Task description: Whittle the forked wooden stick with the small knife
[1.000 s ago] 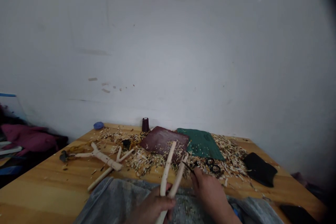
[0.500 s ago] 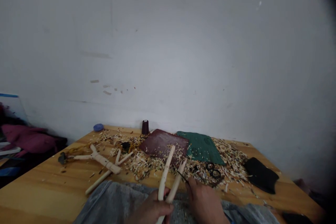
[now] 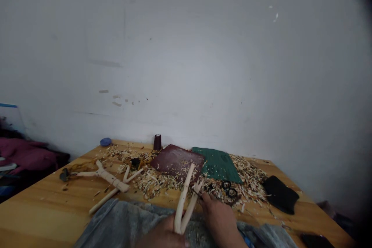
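Cataloguing from my remote station: a white plaster wall (image 3: 186, 58) filled most of the view above a wooden counter (image 3: 35, 209), with a grey cloth (image 3: 116, 224) draped over its near edge. Wood shavings (image 3: 154, 182) lay strewn around a green mat (image 3: 217, 164), a maroon leather pad (image 3: 176, 161) and a black pouch (image 3: 279, 194). To the left lay a peeled, jointed wooden figure (image 3: 110, 178). A peeled forked stick (image 3: 183, 201) stood upright near the counter's edge, in the left hand (image 3: 162, 236), whose fingers (image 3: 181, 242) seemed wrapped round its stem, though the frame's lower edge cut them off. The right hand (image 3: 217, 221) had closed in on the fork, its fingers (image 3: 205, 198) pressed together on a thin dark tool (image 3: 199, 196), its kind too small to make out. Half-buried scissors (image 3: 229, 190) lay just beyond. Also listed: a dark thread spool (image 3: 157, 142) and a blue lid (image 3: 105, 142).
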`<state>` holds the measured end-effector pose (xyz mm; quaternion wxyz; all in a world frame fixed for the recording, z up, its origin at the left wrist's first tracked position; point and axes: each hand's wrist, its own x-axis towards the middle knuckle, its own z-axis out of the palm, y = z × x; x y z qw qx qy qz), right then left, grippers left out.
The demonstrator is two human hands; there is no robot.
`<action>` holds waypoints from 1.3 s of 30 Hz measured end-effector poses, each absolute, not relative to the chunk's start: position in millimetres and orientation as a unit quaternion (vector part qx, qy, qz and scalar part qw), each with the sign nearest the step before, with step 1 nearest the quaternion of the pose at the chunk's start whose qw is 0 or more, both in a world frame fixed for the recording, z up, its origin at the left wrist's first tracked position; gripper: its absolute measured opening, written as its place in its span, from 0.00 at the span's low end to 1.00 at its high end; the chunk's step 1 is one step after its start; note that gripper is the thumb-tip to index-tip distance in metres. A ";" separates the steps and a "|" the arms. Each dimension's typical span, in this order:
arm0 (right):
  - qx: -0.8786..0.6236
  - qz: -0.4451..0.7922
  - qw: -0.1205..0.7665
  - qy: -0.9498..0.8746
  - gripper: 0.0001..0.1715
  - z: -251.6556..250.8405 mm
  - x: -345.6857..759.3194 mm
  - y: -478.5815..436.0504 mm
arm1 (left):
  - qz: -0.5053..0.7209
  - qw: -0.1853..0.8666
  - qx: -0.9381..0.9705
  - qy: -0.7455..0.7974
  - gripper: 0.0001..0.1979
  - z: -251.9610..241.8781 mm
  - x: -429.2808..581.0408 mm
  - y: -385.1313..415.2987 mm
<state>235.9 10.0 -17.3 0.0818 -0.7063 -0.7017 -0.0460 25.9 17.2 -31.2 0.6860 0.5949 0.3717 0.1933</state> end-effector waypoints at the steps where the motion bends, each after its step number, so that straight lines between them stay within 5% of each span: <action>1: -0.707 -0.040 0.087 -0.701 0.17 -16.4 237.0 9.7 | 0.196 0.698 0.580 0.372 0.32 -30.9 27.4 18.1; 6: -0.691 -0.004 0.112 -0.714 0.18 -10.6 240.4 14.5 | 0.215 0.736 0.506 0.396 0.40 -25.8 39.0 20.5; 13: -0.680 -0.001 0.082 -0.728 0.15 -10.9 243.2 28.0 | 0.251 0.654 0.516 0.493 0.19 -19.6 48.9 14.7; 27: -0.666 -0.078 0.118 -0.733 0.16 -7.5 251.3 30.2 | 0.300 0.734 0.495 0.355 0.28 -7.5 56.5 2.1; 39: -0.558 -0.056 0.041 -0.827 0.11 -14.2 202.9 -2.4 | 0.293 0.680 0.538 0.403 0.11 -18.1 54.9 9.3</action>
